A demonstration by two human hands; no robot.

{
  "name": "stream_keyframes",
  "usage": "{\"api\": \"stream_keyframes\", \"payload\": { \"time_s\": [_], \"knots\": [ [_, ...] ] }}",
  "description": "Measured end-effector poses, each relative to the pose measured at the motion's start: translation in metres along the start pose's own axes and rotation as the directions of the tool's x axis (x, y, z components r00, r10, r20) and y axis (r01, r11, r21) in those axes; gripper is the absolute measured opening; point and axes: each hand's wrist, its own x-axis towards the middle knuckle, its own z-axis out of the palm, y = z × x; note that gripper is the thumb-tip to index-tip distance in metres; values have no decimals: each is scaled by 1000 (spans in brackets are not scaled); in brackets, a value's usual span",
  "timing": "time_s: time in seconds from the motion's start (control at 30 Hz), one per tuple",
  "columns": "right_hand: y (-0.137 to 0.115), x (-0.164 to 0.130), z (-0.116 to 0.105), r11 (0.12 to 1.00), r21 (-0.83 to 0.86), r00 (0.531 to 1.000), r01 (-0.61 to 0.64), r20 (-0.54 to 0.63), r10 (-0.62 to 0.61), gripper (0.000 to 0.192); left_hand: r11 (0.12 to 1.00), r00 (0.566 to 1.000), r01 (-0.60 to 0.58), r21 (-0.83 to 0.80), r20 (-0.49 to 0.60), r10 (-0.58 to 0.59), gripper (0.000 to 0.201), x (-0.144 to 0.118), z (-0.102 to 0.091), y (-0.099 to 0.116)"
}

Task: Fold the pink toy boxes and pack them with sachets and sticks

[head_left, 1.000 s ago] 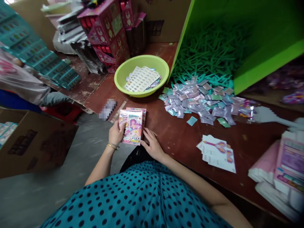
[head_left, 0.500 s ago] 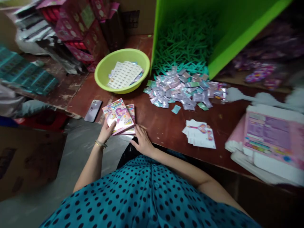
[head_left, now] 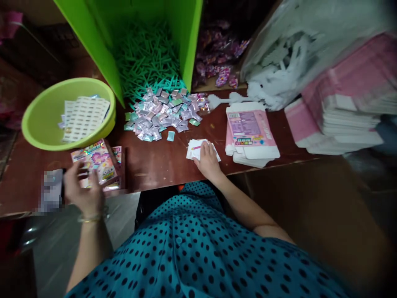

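Observation:
My left hand [head_left: 84, 191], slightly blurred, hovers at the near edge of two pink printed boxes [head_left: 101, 162] stacked askew by the table's front edge. Its fingers are apart and nothing shows between them. Farther right, my right hand [head_left: 208, 160] lies with outstretched fingers over a small stack of white printed cards [head_left: 191, 150], covering most of it. Flattened pink and white cartons [head_left: 250, 128] lie just right of the cards. Behind the cards spreads a heap of small shiny sachets [head_left: 161, 114].
A yellow-green basin [head_left: 34, 124] holding printed sheets stands at the left. Behind the sachets, a green bin [head_left: 190, 45] holds many green sticks [head_left: 149, 54]. White plastic pieces [head_left: 273, 87] and more pink cartons [head_left: 350, 120] are at the right. A blurred-out phone-like object [head_left: 52, 191] lies left.
The view has swung right. My right hand has left the pink boxes and come down on the white cards. My left hand has let go of the top box.

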Motion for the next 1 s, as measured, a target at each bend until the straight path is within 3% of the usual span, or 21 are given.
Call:
{"api": "stream_keyframes", "payload": {
  "time_s": [0.03, 0.07, 0.1, 0.13, 0.17, 0.2, 0.23, 0.3, 0.37, 0.47, 0.53, 0.6, 0.73, 0.77, 0.83, 0.9, 0.93, 1.0],
  "knots": [
    [10, -1, 0, 1000, -21, 1000, -21, 10, 21, 59, 982, 994, -59, -177, 76, 73, 47, -17, 24, 23],
    [15, -2, 1, 999, -34, 999, -20, 34, 22, 55, 945, 947, -41, -324, 290, 141, 43, -33, 51, 46],
    [16, -2, 2, 999, -44, 998, -14, 65, 17, 54, 911, 852, 19, -413, 484, 202, 42, -47, 81, 65],
    [14, -2, 4, 999, -53, 995, -12, 100, 17, 56, 882, 750, 85, -464, 612, 250, 43, -60, 110, 82],
    [12, -2, 4, 998, -61, 991, -14, 132, 22, 63, 864, 685, 129, -486, 674, 277, 44, -70, 137, 94],
    [10, -2, 2, 998, -59, 987, -11, 160, 20, 72, 857, 650, 128, -499, 695, 308, 45, -78, 161, 103],
    [11, -1, -3, 999, -42, 983, 11, 182, -3, 78, 855, 637, 103, -508, 694, 335, 45, -85, 181, 109],
    [24, 3, -19, 995, 19, 981, 95, 166, -97, 68, 859, 646, 5, -512, 658, 388, 45, -93, 206, 113],
    [53, 11, -45, 993, 24, 993, 116, 24, -117, 59, 862, 648, -78, -501, 632, 425, 44, -97, 217, 114],
    [106, 29, -83, 985, -73, 971, -156, -195, 139, 78, 863, 644, -157, -481, 612, 458, 47, -100, 224, 116],
    [129, 43, -97, 936, -148, 940, -318, -174, 292, 85, 868, 650, -217, -447, 597, 470, 45, -101, 231, 122],
    [133, 54, -103, 908, -234, 937, -348, -108, 331, 73, 881, 658, -267, -390, 595, 462, 40, -100, 239, 129],
    [99, 55, -118, 897, -296, 944, -328, -144, 298, 47, 891, 712, -269, -366, 547, 440, 38, -93, 246, 146],
    [84, 48, -121, 898, -286, 938, -334, -194, 287, 48, 875, 720, -229, -425, 531, 447, 43, -91, 244, 150],
    [47, 26, -122, 924, -245, 934, -295, -280, 224, 51, 793, 681, -47, -608, 561, 471, 58, -87, 236, 158],
    [7, -2, -112, 978, -180, 966, -101, -252, 53, 53, 658, 635, 243, -712, 630, 447, 65, -82, 224, 163],
    [-10, -13, -105, 989, -128, 982, 77, -163, -98, 51, 594, 642, 373, -713, 661, 390, 64, -80, 218, 165],
    [-35, -24, -93, 925, -4, 923, 381, -58, -380, 49, 472, 713, 534, -701, 674, 195, 61, -75, 206, 165]
  ]
}}
